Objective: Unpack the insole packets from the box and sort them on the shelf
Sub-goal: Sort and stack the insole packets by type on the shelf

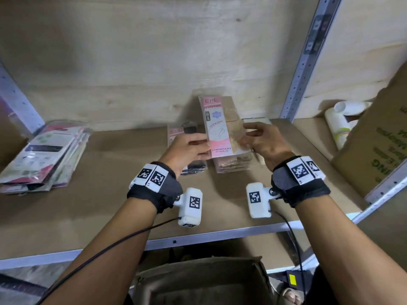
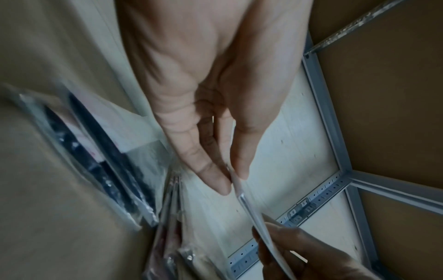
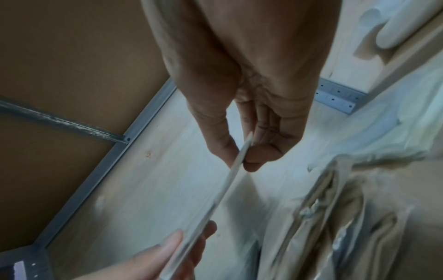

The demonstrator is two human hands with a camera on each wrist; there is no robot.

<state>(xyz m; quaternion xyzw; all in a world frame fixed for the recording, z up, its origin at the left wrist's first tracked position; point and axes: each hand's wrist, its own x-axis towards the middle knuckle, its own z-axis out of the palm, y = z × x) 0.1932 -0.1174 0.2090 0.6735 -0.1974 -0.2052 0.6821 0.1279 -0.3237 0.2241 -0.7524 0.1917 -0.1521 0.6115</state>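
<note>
A pink-and-beige insole packet is held tilted above the shelf board, over a stack of similar beige packets. My left hand pinches its left edge between thumb and fingers; in the left wrist view the left hand grips the packet's thin edge. My right hand pinches the right edge; in the right wrist view the right hand holds the packet edge. A stack of dark packets lies under the left hand. The open cardboard box sits below the shelf.
A fanned pile of green-and-pink packets lies at the shelf's left. Beyond a grey upright post stand white bottles and a printed carton. A plywood back wall closes the shelf.
</note>
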